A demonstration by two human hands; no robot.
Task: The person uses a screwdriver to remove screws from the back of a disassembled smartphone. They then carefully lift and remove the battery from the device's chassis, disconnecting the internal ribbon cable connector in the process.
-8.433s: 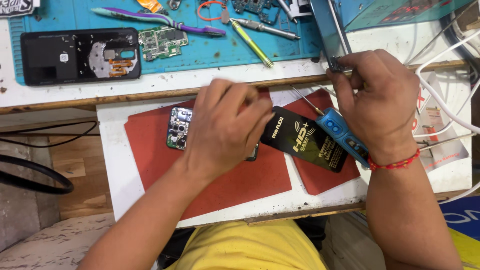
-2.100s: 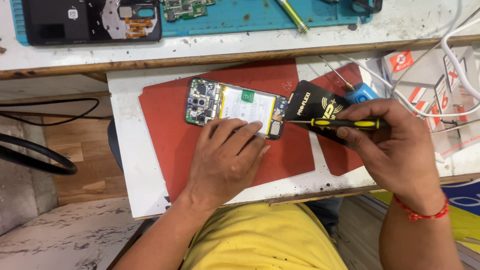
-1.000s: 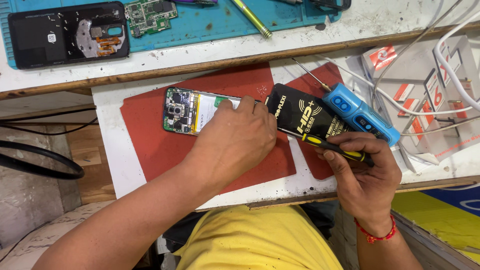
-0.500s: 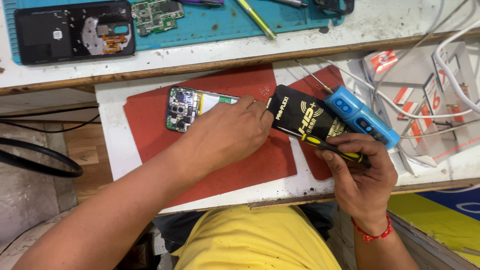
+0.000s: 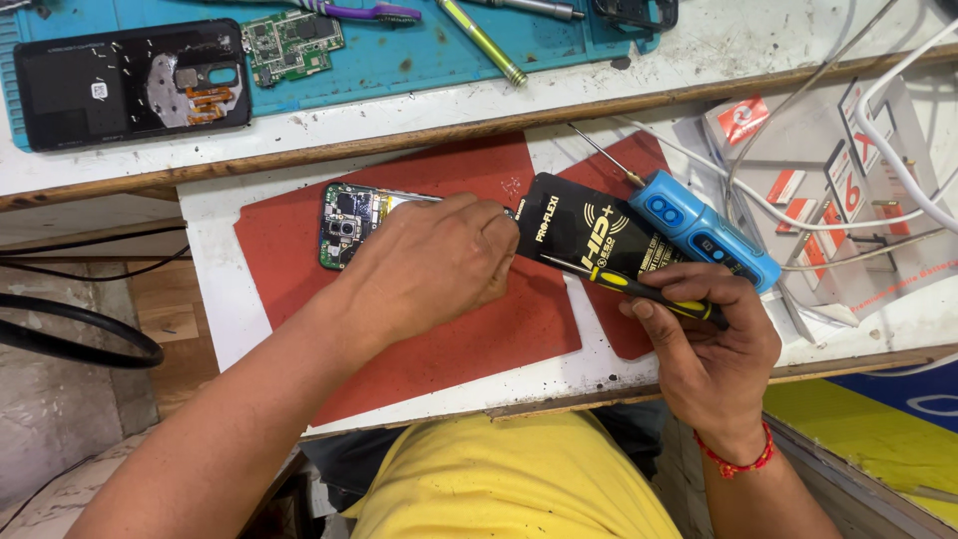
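Left hand [image 5: 429, 262] presses flat on opened phone [image 5: 349, 222], long axis 9–3. Right hand [image 5: 704, 344], grip pinching screwdriver [image 5: 634, 287], tip toward 10 o'clock, near phone's right end

The person wears a yellow shirt [image 5: 499, 479]. Both forearms are bare, without sleeves. A red thread bracelet [image 5: 738, 461] circles the right wrist, at 5 o'clock.

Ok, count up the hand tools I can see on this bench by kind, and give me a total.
Screwdrivers: 2, a black-and-yellow screwdriver in the right hand and a blue electric screwdriver on the red mat.
Pens or probes: 2, a yellow-green pen tool and a grey metal tool on the blue mat.
Brushes: 1, a purple toothbrush.
Total: 5
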